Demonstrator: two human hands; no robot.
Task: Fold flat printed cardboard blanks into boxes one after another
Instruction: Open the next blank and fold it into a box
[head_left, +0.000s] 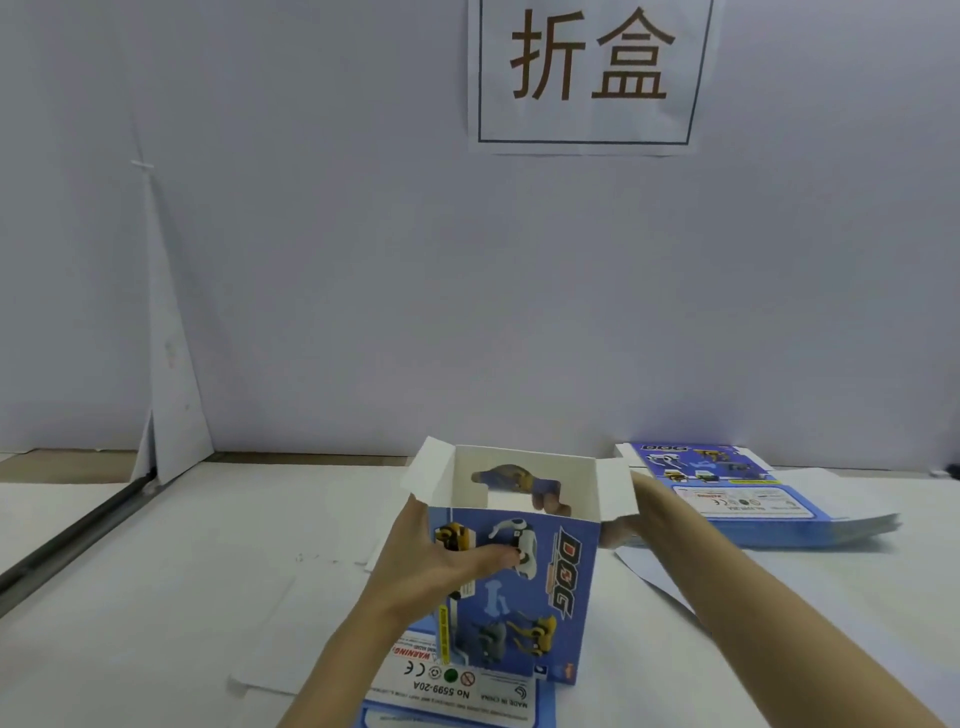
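1. Left hand (436, 564) grips the blue printed cardboard box (540, 582) at its near-left corner. The thumb (493, 558) lies across the front panel; the other fingers go round the left side, out of sight.
2. Right hand (644, 501) reaches behind the box's right side and is mostly hidden by the right top flap (615, 491). Curled fingertips (548, 501) show through the cut-out window in the far wall, so it reads as holding that wall.
3. Box stands upright between both hands, squared up, top open, with the left top flap (428, 473) and the right one splayed outward. Its base is over another flat printed blank (447, 686) at the near edge; can't tell if they touch.
4. Stack of flat blue blanks (753, 501) lies on the white table (156, 571) to the right, beyond the right forearm.
5. Risks:
   - Fingers dragged sideways in the window could tear or crease its edge.
   - Hard thumb pressure could dent the front panel.
   - An uneven squeeze could skew the box back toward flat.
   - Flaps tucked in the wrong order would jam the top.
   - The right forearm could sweep the stack.
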